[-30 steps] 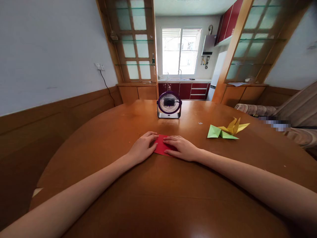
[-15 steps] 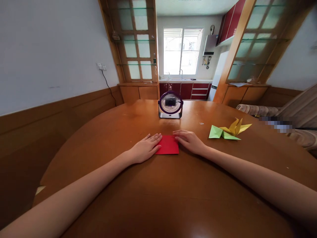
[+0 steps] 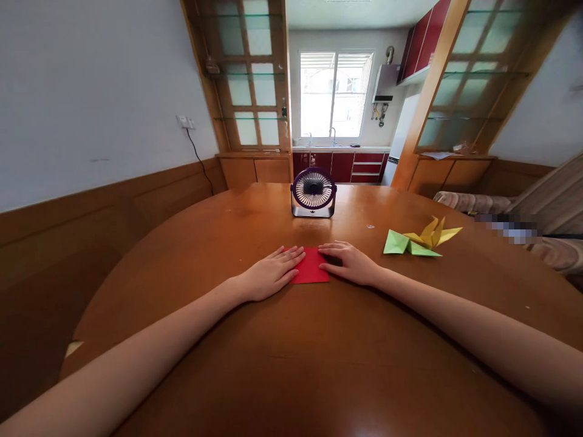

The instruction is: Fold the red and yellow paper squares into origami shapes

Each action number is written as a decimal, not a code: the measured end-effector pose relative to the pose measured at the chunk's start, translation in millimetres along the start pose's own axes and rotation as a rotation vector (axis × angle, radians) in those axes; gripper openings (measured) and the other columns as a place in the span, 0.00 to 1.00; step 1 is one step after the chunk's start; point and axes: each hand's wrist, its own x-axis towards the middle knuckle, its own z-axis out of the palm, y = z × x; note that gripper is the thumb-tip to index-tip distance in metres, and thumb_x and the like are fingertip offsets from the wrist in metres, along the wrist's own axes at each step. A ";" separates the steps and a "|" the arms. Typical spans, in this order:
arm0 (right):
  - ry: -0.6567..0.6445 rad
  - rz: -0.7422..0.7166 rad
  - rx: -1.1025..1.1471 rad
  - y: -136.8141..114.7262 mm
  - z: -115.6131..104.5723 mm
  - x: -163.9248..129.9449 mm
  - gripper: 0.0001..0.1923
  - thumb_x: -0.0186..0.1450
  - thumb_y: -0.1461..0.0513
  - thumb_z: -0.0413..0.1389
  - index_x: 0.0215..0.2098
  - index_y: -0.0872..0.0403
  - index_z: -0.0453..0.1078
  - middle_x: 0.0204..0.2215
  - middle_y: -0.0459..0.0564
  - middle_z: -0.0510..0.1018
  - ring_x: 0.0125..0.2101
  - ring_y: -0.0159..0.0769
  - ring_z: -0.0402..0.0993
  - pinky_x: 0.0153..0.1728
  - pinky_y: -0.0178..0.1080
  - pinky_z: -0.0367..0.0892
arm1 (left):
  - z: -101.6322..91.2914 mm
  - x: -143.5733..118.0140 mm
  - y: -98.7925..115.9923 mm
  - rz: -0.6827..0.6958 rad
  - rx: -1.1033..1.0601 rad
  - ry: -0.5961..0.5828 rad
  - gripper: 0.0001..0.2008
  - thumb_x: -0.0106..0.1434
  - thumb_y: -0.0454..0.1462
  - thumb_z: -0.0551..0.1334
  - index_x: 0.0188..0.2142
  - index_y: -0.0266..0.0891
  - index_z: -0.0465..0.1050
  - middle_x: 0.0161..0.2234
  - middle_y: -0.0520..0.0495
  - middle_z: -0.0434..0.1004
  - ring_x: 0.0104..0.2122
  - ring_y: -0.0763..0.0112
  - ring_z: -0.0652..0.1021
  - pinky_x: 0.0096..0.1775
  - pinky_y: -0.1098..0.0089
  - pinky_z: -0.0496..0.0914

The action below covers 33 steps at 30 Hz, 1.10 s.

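A red sheet of paper (image 3: 312, 267) lies flat on the brown wooden table (image 3: 291, 352), in front of me. My left hand (image 3: 272, 273) rests palm down over its left side, fingers stretched out across the paper. On the opposite side, my right hand (image 3: 348, 262) touches the paper's right edge with extended fingertips, thumb apart from the fingers. Neither hand grips the sheet. Part of the paper's left side is hidden under my left hand.
Beyond the paper stands a small purple desk fan (image 3: 313, 191). To the right sit a yellow folded paper figure (image 3: 432, 233) and a light green folded paper piece (image 3: 397, 241), close together. A wall (image 3: 104, 91) runs along the left.
My left hand has slid slightly right, farther over the red paper. The fingers of my right hand have shifted a little at the paper's right edge.
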 end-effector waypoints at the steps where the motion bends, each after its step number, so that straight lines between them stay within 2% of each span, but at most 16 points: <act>1: -0.015 0.003 -0.027 -0.2 0.2 -0.1 0.25 0.68 0.51 0.53 0.56 0.59 0.69 0.54 0.58 0.74 0.55 0.46 0.69 0.59 0.52 0.62 | -0.5 0.4 -0.6 0.010 -0.017 -0.016 0.27 0.73 0.47 0.38 0.68 0.42 0.46 0.68 0.48 0.44 0.67 0.69 0.49 0.66 0.62 0.42; 6: -0.097 0.013 -0.131 -4.9 -0.1 -4.1 0.31 0.68 0.46 0.50 0.59 0.59 0.66 0.59 0.60 0.68 0.60 0.49 0.63 0.63 0.55 0.51 | -4.8 1.5 0.3 -0.026 -0.048 -0.085 0.28 0.73 0.48 0.39 0.68 0.42 0.45 0.69 0.49 0.41 0.68 0.67 0.46 0.66 0.61 0.41; 12: -0.230 0.057 -0.074 -9.7 -3.3 -12.2 0.42 0.66 0.39 0.45 0.67 0.58 0.52 0.66 0.60 0.53 0.66 0.50 0.48 0.65 0.58 0.39 | -8.0 2.4 1.7 -0.062 -0.036 -0.129 0.29 0.73 0.49 0.39 0.69 0.42 0.41 0.69 0.50 0.37 0.68 0.66 0.43 0.66 0.59 0.39; 15: -0.291 0.073 -0.033 -8.4 -3.8 -14.7 0.43 0.66 0.39 0.43 0.69 0.56 0.45 0.67 0.58 0.47 0.67 0.50 0.42 0.66 0.59 0.34 | -7.8 2.8 0.2 -0.086 -0.014 -0.146 0.30 0.72 0.50 0.38 0.69 0.42 0.39 0.69 0.49 0.34 0.68 0.65 0.41 0.65 0.57 0.38; 18: -0.292 0.043 -0.012 -6.7 -3.7 -16.5 0.41 0.68 0.41 0.43 0.69 0.54 0.42 0.68 0.57 0.45 0.68 0.48 0.40 0.66 0.58 0.31 | -7.8 2.9 -1.7 -0.079 -0.013 -0.155 0.30 0.72 0.52 0.38 0.69 0.44 0.38 0.69 0.49 0.34 0.68 0.65 0.41 0.65 0.56 0.37; 21: -0.279 -0.114 0.017 -7.6 -5.3 -17.8 0.33 0.72 0.47 0.42 0.69 0.52 0.43 0.68 0.53 0.47 0.68 0.42 0.41 0.67 0.55 0.32 | -7.6 2.6 -2.7 -0.076 -0.015 -0.152 0.32 0.71 0.53 0.38 0.69 0.44 0.38 0.69 0.49 0.34 0.68 0.65 0.41 0.65 0.56 0.36; 24: -0.306 -0.237 0.061 -10.8 -9.0 -18.5 0.27 0.74 0.53 0.40 0.69 0.52 0.46 0.66 0.51 0.54 0.67 0.36 0.46 0.68 0.49 0.40 | -6.9 1.9 -2.9 -0.066 -0.018 -0.141 0.32 0.71 0.54 0.38 0.69 0.45 0.39 0.69 0.49 0.35 0.68 0.65 0.42 0.65 0.56 0.36; 27: -0.334 -0.208 0.079 -13.7 -12.7 -19.0 0.27 0.74 0.53 0.41 0.68 0.53 0.49 0.66 0.52 0.55 0.67 0.37 0.47 0.67 0.48 0.44 | -6.2 1.0 -4.6 -0.057 -0.029 -0.125 0.32 0.71 0.54 0.38 0.69 0.45 0.38 0.69 0.49 0.35 0.68 0.65 0.42 0.65 0.56 0.36; 33: -0.350 -0.258 0.119 -13.3 -15.5 -20.2 0.26 0.74 0.54 0.41 0.68 0.50 0.48 0.66 0.49 0.53 0.67 0.35 0.44 0.68 0.46 0.41 | -6.7 -2.8 -17.4 -0.075 -0.058 -0.115 0.38 0.67 0.59 0.44 0.69 0.46 0.34 0.69 0.48 0.34 0.68 0.63 0.44 0.65 0.56 0.34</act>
